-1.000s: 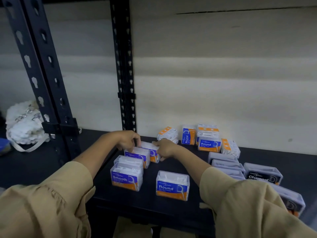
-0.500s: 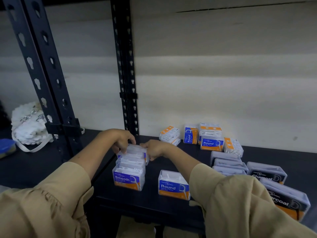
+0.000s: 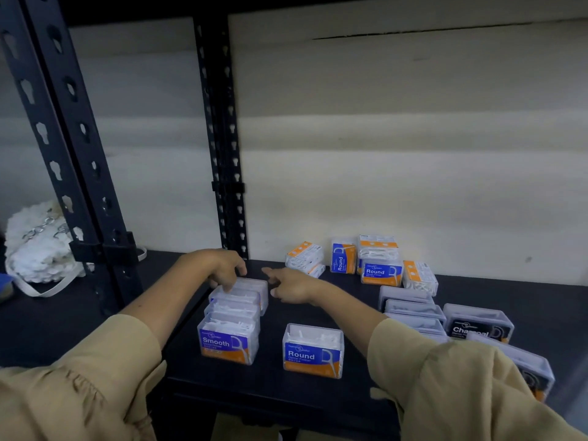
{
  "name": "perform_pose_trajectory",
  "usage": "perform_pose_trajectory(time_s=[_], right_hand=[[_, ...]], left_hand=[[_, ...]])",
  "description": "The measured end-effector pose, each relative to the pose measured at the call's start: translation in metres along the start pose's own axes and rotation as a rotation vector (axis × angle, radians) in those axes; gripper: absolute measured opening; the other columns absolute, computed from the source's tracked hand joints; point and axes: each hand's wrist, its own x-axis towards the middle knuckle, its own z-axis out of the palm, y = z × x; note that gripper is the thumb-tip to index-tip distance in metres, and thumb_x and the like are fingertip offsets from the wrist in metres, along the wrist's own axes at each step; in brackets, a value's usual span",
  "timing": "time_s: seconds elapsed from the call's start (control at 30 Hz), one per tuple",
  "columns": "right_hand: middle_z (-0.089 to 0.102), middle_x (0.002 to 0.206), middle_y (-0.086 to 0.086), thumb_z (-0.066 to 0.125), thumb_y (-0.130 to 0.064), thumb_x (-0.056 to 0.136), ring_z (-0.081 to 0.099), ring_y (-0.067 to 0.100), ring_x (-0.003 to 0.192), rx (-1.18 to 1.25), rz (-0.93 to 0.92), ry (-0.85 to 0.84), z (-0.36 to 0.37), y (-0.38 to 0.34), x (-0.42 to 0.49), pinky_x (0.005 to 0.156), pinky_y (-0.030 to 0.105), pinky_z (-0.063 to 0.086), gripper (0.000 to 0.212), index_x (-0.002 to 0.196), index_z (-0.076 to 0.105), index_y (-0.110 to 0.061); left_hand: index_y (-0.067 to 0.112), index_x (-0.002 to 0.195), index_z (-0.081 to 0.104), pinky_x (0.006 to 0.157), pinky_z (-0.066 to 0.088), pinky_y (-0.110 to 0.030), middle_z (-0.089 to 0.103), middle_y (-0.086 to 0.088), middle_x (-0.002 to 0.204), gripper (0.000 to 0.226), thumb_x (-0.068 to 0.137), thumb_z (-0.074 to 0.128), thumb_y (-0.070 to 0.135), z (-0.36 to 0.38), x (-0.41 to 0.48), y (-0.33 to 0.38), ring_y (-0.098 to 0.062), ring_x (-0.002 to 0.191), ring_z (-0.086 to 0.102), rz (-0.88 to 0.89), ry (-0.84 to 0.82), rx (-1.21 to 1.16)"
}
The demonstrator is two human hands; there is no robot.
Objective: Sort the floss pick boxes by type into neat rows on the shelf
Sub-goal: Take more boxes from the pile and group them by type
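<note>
Nearest on the dark shelf (image 3: 270, 386) stand a clear "Smooth" box (image 3: 227, 340) heading a row and a lone "Round" box (image 3: 313, 350); farther, the left hand (image 3: 224, 268) rests curled fingers on the row's rear box (image 3: 251, 289); the right hand (image 3: 291, 284) hovers loosely open, empty; farthest, jumbled Round boxes (image 3: 380, 265).

Blue-and-orange Smooth box (image 3: 227, 343), black shelf (image 3: 270, 383), beige sleeves (image 3: 461, 393)

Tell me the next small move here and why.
Probably reach the right hand to the loose pile at the back and bring a Round box beside the lone front Round box. The Smooth row looks lined up under the left hand, and the right hand is off it, empty.
</note>
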Motion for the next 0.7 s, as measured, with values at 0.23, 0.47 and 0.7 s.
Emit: perform_pose_trajectory(time_s=[0.23,0.47,0.7], right_hand=[[0.052,0.138,0.013,0.042,-0.006,0.094,0.048,0.024,0.127,-0.068,0.042,0.307,-0.045,0.042,-0.026,0.099,0.020,0.036,0.039,0.132,0.052,-0.006],[0.054,0.132,0.011,0.050,-0.007,0.090,0.050,0.026,0.121,-0.268,0.095,0.574,-0.102,0.113,-0.061,0.100,0.029,0.037,0.042,0.131,0.051,-0.011],[0.041,0.144,0.008,0.049,-0.016,0.091,0.038,0.027,0.132,-0.440,0.311,0.568,-0.127,0.173,-0.090,0.106,0.038,0.037,0.054,0.142,0.034,-0.017]], left_hand=[[0.017,0.127,0.058,0.101,0.046,-0.034,0.060,-0.007,0.126,0.041,0.086,0.056,0.012,-0.009,0.016,0.065,-0.023,0.114,0.057,0.255,0.459,-0.172],[0.022,0.142,0.040,0.104,0.039,-0.035,0.045,-0.004,0.144,0.051,0.092,0.051,0.020,-0.004,0.041,0.142,-0.023,0.132,0.041,0.485,0.563,-0.115],[0.023,0.147,0.029,0.107,0.035,-0.034,0.036,-0.001,0.150,0.058,0.092,0.049,0.022,0.000,0.067,0.205,-0.022,0.134,0.037,0.565,0.566,0.018]])
